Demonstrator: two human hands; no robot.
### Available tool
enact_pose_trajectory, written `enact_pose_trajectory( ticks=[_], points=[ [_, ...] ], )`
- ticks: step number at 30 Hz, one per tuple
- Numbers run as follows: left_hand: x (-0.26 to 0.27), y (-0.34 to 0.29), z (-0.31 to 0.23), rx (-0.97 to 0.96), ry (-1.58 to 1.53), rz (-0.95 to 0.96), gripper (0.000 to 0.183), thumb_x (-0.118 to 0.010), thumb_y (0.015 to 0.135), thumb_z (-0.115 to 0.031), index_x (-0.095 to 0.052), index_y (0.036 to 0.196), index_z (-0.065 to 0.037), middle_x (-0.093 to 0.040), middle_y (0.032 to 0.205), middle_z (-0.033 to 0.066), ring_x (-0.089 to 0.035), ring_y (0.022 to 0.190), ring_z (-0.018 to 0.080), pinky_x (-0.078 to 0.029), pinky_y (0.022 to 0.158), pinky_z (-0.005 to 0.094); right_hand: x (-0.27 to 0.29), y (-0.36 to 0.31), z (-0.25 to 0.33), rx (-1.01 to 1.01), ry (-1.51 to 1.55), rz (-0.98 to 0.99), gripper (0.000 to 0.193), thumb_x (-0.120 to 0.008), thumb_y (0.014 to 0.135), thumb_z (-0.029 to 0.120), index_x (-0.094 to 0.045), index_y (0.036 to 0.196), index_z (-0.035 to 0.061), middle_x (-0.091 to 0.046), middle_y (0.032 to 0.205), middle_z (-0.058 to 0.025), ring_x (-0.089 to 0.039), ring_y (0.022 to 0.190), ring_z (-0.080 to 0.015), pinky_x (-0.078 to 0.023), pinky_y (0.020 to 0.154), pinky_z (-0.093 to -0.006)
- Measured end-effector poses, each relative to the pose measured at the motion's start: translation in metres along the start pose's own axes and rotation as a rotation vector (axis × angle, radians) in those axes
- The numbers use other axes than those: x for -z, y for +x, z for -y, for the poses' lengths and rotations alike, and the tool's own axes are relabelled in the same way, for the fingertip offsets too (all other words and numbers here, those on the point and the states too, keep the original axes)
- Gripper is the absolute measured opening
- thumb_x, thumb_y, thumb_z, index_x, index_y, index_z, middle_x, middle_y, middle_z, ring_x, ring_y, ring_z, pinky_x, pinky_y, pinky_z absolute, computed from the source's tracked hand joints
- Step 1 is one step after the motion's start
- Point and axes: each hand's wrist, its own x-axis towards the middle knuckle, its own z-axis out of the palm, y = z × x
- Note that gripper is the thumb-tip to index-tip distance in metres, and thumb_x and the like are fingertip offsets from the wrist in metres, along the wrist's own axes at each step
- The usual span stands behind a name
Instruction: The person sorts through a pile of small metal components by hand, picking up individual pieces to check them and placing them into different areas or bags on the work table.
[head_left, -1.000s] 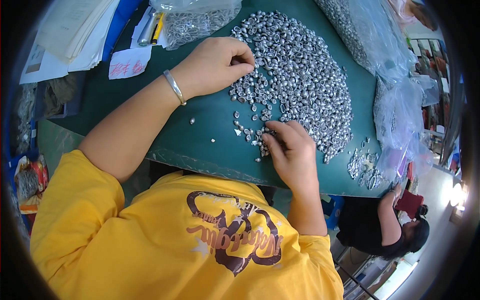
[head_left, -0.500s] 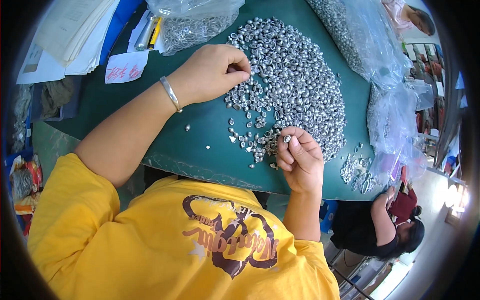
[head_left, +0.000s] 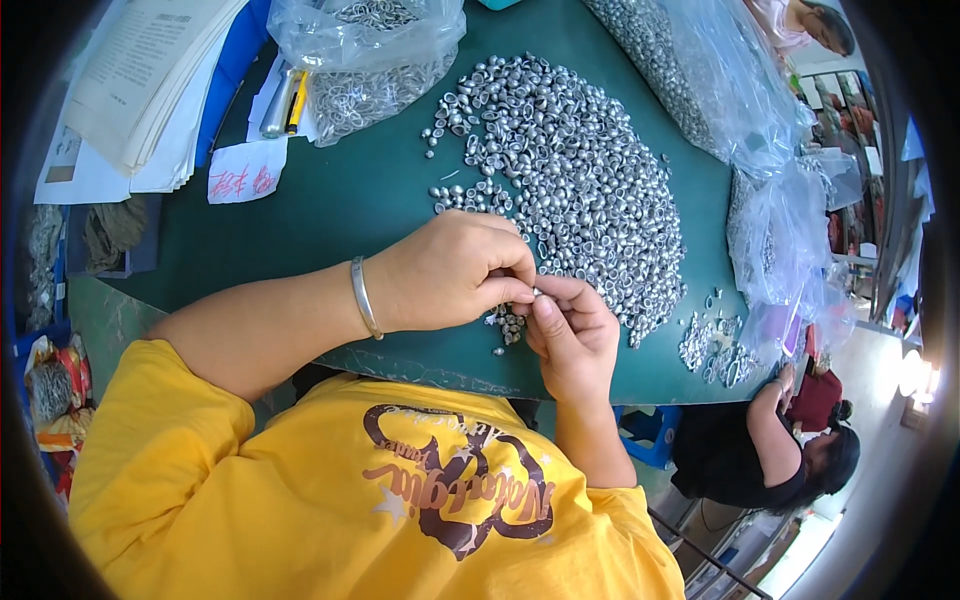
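My left hand, with a silver bangle on its wrist, is closed in a pinch in front of the pile. Its thumb and fingertips meet those of my right hand. Between the right thumb and forefinger is a small silvery metal cap, mostly covered by the fingers. What the left fingertips pinch is hidden. Beyond both hands spreads a big heap of small, hollow, rounded metal caps. Several darker pieces lie just under the joined hands.
Clear plastic bags of metal parts stand at the far left and along the right. Flat metal rings lie near the table's right edge. Papers and a yellow-and-black cutter are at left. Another person sits at right.
My left hand has come from the heap's far left side toward me and now meets my right hand. The right hand has shifted slightly left, still pinching the cap.
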Motion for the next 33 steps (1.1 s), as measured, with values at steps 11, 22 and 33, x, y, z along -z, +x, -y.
enact_pose_trajectory(
  ticks=[11,22,33],
  points=[
    [-0.004,-0.003,0.005,-0.080,-0.061,0.050,0.010,-0.060,0.074,0.001,-0.052,0.078,-0.002,-0.054,0.076,0.0099,-0.055,0.071,0.0264,-0.045,0.063,0.0318,-0.004,-0.006,-0.006,0.169,-0.099,-0.032,0.012,-0.054,0.085,-0.003,-0.054,0.097,-0.0045,-0.061,0.089,-0.0098,-0.059,0.077,-0.0104,-0.048,0.070,-0.0205],
    [-0.005,0.000,0.005,-0.111,-0.071,0.051,0.011,-0.060,0.074,0.001,-0.051,0.078,-0.002,-0.052,0.075,0.0094,-0.053,0.069,0.0254,-0.044,0.062,0.0312,-0.007,-0.002,-0.001,0.128,-0.128,-0.133,0.008,-0.055,0.086,0.006,-0.056,0.093,0.0009,-0.061,0.072,-0.0039,-0.044,0.053,-0.0027,-0.033,0.045,-0.0158],
    [0.013,0.009,0.013,0.076,0.146,-0.343,0.012,-0.061,0.074,0.003,-0.058,0.083,-0.002,-0.056,0.077,0.0036,-0.052,0.063,0.0087,-0.044,0.058,0.0199,0.043,0.004,0.032,-0.015,-0.247,-0.279,0.010,-0.055,0.086,0.008,-0.060,0.090,0.0001,-0.057,0.072,-0.0012,-0.046,0.057,-0.0078,-0.038,0.049,-0.0207]
  ],
)
